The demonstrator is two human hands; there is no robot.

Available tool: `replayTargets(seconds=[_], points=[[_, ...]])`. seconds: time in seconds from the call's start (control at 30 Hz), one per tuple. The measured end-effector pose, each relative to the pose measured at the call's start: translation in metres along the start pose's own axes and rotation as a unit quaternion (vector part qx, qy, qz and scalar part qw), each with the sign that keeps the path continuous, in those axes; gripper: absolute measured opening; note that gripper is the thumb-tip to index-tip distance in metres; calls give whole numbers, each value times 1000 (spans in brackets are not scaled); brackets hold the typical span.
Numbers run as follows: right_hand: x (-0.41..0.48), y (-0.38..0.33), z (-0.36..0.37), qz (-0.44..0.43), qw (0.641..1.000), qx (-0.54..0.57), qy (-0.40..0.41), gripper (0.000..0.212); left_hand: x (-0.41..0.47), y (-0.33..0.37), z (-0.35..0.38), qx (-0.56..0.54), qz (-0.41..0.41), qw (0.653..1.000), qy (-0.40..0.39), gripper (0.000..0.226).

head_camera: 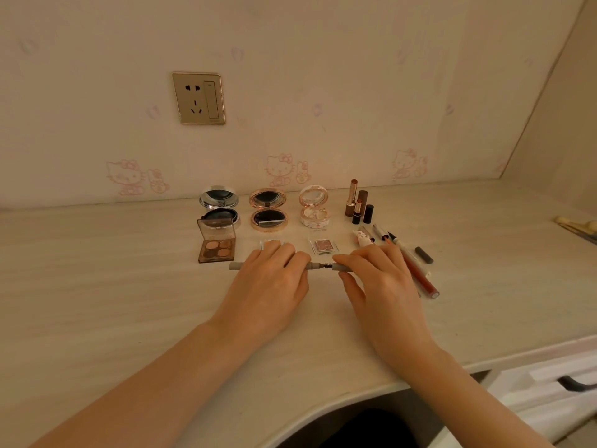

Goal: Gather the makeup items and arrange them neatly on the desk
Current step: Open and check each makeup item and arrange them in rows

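Wall socket (198, 98) up on the wallpaper, left of centre. On the tabletop (97, 270), back row by the wall: silver compact (219, 205), rose-gold compact (268, 208), white compact (315, 205), all lids open. Eyeshadow palette (216, 245) sits just in front of the silver one, lid up.

Left hand (274, 279) is palm down, fingers curled round a grey brow pencil (239, 266). Pencil lies level just above the tabletop, its tail poking out left of the knuckles. A small clear pan (270, 244) is half hidden behind those fingers. A glitter pan (322, 246) sits in front of the white compact.

Spoolie brush (324, 266) is exposed between the hands. Right hand (381, 279) pinches the grey cap (340, 267), its mouth at the brush tip; can't tell if they touch.

Lipsticks (358, 202) stand upright right of the compacts. Liner pens (387, 237) and a red gloss tube (420, 276) lie fanned behind the right hand, with a dark loose cap (424, 254) just beside them. Drawer (578, 383) at bottom right.
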State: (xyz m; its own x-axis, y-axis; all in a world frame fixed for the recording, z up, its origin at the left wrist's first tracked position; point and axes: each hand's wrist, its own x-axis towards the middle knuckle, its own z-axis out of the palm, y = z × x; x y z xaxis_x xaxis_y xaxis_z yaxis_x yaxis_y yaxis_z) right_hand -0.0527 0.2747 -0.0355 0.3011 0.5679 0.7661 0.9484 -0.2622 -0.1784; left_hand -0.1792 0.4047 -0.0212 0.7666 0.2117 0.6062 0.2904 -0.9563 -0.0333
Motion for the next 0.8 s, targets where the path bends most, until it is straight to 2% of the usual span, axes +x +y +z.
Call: replayTargets(seconds=[0.1, 0.3, 0.47, 0.63, 0.8], points=[[0, 0, -1, 36, 999, -1, 4, 23, -2, -3, 1, -14, -11, 1000, 4, 25], [1, -2, -4, 63, 998, 14, 8, 23, -1, -4, 0, -46, -24, 998, 40, 45], [5, -13, -16, 141, 986, 74, -42, 27, -2, -1, -7, -132, -69, 985, 82, 34], [10, -3, -21, 202, 963, 169, -65, 20, 8, 9, -19, -184, -125, 965, 138, 23], [18, 17, -35, 189, 966, 163, -72, 19, 24, 19, -21, -261, -171, 947, 78, 20]])
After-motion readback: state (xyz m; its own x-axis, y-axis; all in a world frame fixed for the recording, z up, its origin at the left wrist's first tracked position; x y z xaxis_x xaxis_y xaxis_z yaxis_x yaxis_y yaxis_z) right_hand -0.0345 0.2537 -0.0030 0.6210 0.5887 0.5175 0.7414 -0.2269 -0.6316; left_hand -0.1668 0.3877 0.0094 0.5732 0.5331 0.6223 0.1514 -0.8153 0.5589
